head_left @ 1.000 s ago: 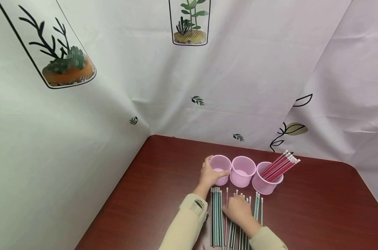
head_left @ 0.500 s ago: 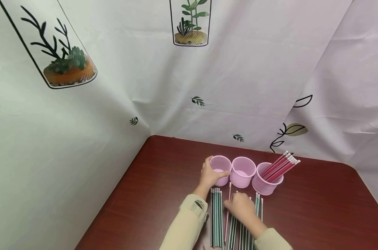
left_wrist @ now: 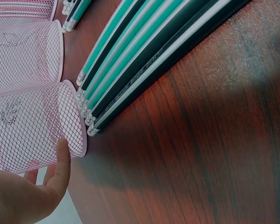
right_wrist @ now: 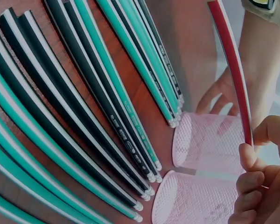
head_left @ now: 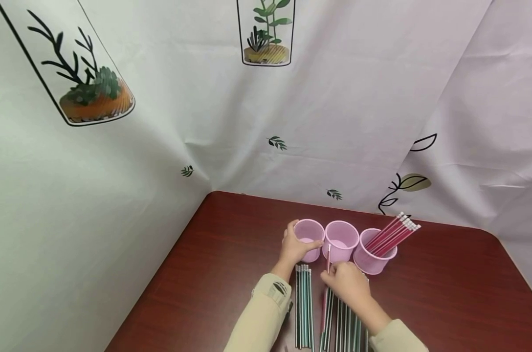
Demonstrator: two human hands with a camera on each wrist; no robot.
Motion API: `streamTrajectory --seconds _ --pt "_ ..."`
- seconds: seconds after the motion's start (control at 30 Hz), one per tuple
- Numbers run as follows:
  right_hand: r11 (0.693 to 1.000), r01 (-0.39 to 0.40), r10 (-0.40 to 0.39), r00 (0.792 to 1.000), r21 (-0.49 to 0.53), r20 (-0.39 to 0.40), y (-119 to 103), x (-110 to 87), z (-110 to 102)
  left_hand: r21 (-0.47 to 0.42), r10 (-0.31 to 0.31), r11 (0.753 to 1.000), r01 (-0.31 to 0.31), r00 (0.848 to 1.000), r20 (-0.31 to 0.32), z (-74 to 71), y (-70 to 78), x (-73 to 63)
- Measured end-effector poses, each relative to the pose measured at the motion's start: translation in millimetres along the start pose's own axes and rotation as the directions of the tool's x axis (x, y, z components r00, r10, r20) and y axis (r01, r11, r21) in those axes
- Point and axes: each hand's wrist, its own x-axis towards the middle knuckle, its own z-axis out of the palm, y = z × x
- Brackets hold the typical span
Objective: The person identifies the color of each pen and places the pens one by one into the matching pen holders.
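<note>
My left hand point(head_left: 294, 247) holds the leftmost pink mesh pencil cup point(head_left: 311, 255), its thumb across the near side. In the left wrist view, one finger presses the mesh wall near the cup's base. My right hand point(head_left: 348, 283) pinches a red pencil point(right_wrist: 231, 60) between thumb and index finger, the other fingers curled. The pencil is lifted over the row of pencils, its white end point(head_left: 329, 248) overlapping the front of the middle pink cup point(head_left: 342, 257) in the head view. Green and black pencils point(head_left: 303, 308) lie side by side below both hands; my right hand hides some.
The rightmost pink cup point(head_left: 368, 265) holds a bundle of red pencils point(head_left: 392, 235) leaning right. All three cups stand in a row on the dark red wooden table point(head_left: 231, 244). Patterned white cloth point(head_left: 358, 98) hangs behind the table and along its left side.
My right hand has picked the red pencil up from between the other pencils and moved it up and to the right, toward the middle cup. My left hand stays on its cup.
</note>
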Motion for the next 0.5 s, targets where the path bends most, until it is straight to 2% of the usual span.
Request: streamTrajectory --seconds 0.27,0.5 --pt "0.992 0.025 -0.009 0.992 0.124 -0.129 10.4 4.2 -8.1 -0.008 -0.014 1.0 0.014 1.0 0.002 0.5 0.5 0.3" --pt "0.966 -0.018 0.07 0.979 0.258 -0.193 17.7 14.8 -32.7 -0.015 -0.021 1.0 0.021 1.0 0.006 0.3 1.5 0.9"
